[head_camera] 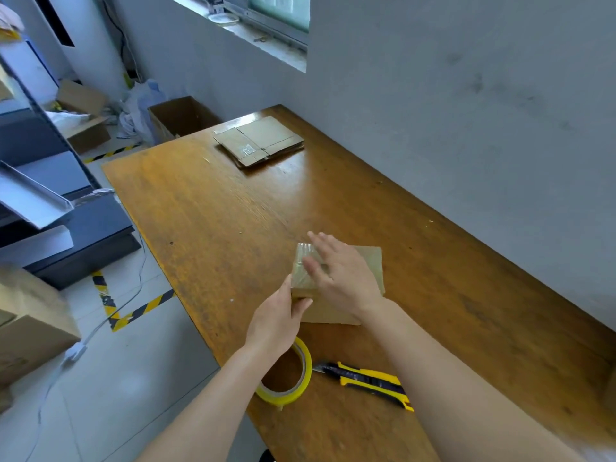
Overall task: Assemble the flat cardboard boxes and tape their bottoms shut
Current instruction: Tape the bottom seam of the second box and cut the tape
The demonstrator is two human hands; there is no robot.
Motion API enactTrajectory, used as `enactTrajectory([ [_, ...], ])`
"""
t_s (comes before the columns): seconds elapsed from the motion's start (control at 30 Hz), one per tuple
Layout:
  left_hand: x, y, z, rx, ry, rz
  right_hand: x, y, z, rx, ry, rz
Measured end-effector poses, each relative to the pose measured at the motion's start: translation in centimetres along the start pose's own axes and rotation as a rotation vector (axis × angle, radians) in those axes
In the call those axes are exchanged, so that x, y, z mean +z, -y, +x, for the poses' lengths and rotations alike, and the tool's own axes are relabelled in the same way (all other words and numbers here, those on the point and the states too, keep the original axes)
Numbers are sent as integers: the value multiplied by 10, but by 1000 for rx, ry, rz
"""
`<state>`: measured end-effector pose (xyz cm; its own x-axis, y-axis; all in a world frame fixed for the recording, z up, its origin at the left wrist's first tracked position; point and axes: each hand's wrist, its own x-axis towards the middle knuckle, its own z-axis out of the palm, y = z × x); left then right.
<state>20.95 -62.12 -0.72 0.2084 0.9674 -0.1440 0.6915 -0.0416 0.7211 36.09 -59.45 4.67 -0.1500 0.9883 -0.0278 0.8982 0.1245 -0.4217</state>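
Observation:
A small assembled cardboard box (368,261) stands on the wooden table (216,211), its taped side facing up. My left hand (278,323) grips the box's near left corner. My right hand (340,273) lies flat on the taped top with fingers spread, covering much of it. A stack of flat cardboard boxes (260,141) lies at the far end of the table. A roll of yellow-edged tape (293,378) sits near the table's front edge, partly hidden under my left wrist. A yellow and black utility knife (366,381) lies to the right of the tape roll.
A grey wall runs along the table's right side. On the floor beyond the table's far end stands an open cardboard box (181,118). Shelving (40,181), more cartons (30,321) and a white cable (100,328) are on the floor at left.

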Motion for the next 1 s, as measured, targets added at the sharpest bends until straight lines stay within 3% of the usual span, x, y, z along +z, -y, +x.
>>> enactTrajectory([
  [0.1,-7,-6,6,-87,180,-222,-8,-22,-7,269,-275,-37],
  [0.2,-7,-29,23,-207,143,-650,-9,-31,-14,646,-138,326],
  [0.3,-4,-42,36,-356,122,-743,-5,-30,-18,691,-143,485],
  [0.5,-9,-35,32,-693,334,-887,-14,-30,-21,796,-188,740],
  [0.63,-22,-42,34,-618,382,-1110,-21,-34,-31,879,-350,905],
  [0.8,-29,-56,46,-403,222,-1247,-27,-46,-44,889,-529,988],
  [0.9,-24,-46,53,-237,296,-1355,-29,-51,-51,829,-596,1014],
  [1.0,-19,-44,53,-146,420,-1215,-35,-52,-56,793,-542,965],
])
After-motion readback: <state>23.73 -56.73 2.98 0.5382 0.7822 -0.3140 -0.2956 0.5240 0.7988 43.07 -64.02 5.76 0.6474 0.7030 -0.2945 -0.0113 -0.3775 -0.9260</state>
